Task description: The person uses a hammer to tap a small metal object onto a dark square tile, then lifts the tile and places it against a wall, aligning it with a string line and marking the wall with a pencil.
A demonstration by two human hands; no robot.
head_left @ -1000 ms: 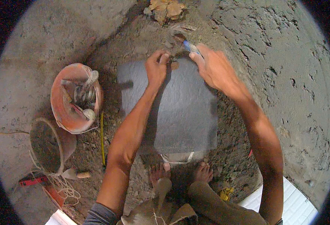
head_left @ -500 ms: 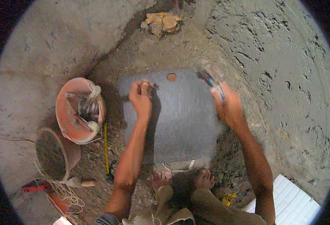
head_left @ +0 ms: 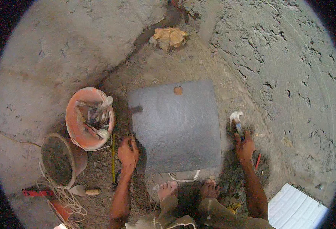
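The right hand [head_left: 245, 147] grips one hammer [head_left: 236, 116]; the left hand [head_left: 128, 153] curls, contents unclear, between one grey sheet [head_left: 177, 128] and two buckets [head_left: 72, 114].

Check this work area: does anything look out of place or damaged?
The pale cord lies in an untidy tangle by the trowel; a crumpled tan clump looks discarded beyond the grey slab. Oddly, the slab has a round brownish spot near its far edge; hole or mark, I can't tell.

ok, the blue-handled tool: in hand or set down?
In hand: the right hand closes around the blue-handled tool, whose pale head sticks out beyond the grip. Whether it touches the ground, I cannot tell.
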